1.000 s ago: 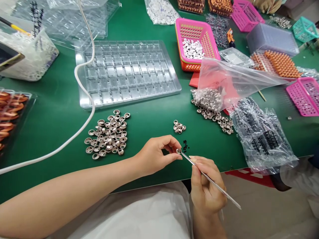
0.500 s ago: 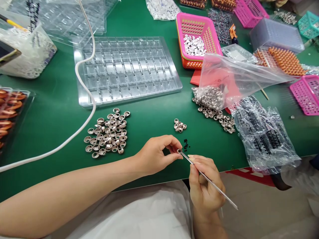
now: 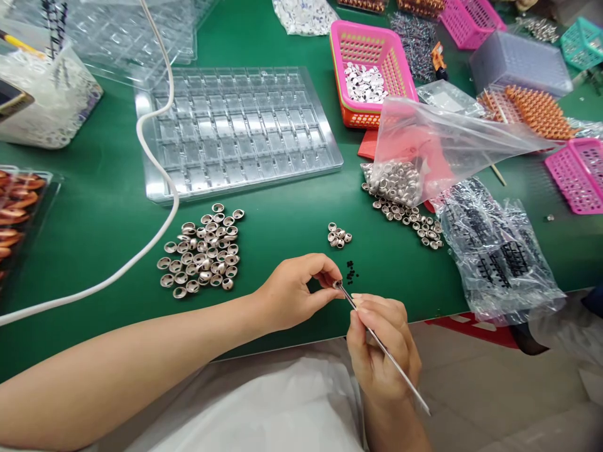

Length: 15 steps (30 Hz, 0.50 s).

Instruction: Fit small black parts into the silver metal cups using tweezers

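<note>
While the left hand (image 3: 301, 292) pinches 1 small metal piece (image 3: 336, 284) over the table's (image 3: 282, 216) near side, the right hand (image 3: 389, 345) tightly grips a slim tool (image 3: 417, 396), tip at the piece; steady wrists should help keep it centred

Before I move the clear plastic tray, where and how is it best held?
I would grip the tray by the rim at its near right corner, coming from the near side. It lies wide and flat, with bare green table beside that corner. The white cable crosses its left end and the pink basket stands close to its far right corner, so those sides look less handy.
</note>
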Available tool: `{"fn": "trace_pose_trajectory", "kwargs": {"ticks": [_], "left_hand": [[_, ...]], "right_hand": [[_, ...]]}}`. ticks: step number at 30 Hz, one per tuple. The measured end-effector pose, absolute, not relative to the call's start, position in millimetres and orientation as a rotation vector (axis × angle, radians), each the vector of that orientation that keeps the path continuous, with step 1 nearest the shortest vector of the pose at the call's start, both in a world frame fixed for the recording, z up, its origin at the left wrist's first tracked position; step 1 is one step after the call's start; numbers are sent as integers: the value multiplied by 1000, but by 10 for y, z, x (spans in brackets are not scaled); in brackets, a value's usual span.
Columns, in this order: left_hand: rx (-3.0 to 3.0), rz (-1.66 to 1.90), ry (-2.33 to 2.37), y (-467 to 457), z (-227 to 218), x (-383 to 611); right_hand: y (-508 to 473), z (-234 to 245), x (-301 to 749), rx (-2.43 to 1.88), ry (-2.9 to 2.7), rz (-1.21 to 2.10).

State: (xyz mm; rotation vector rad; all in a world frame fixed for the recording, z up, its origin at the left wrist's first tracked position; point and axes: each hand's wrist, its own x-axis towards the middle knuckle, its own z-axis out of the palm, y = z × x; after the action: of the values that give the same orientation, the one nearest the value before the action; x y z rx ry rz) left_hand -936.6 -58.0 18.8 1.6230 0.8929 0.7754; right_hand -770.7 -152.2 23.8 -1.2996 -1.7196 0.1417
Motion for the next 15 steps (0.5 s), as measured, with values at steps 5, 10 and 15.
{"fn": "trace_pose_trajectory", "kwargs": {"ticks": [5, 10, 15], "left_hand": [[1601, 749, 893, -590, 185, -9373], [1526, 714, 889, -581, 174, -9360], [1488, 697, 886, -582, 183, -9354]], "right_hand": [[-1526, 314, -7728, -1337, -1772, 113], [-1547, 311, -7730, -1353, -1753, 117], [-1559, 281, -7720, -1317, -1741, 119]]}}
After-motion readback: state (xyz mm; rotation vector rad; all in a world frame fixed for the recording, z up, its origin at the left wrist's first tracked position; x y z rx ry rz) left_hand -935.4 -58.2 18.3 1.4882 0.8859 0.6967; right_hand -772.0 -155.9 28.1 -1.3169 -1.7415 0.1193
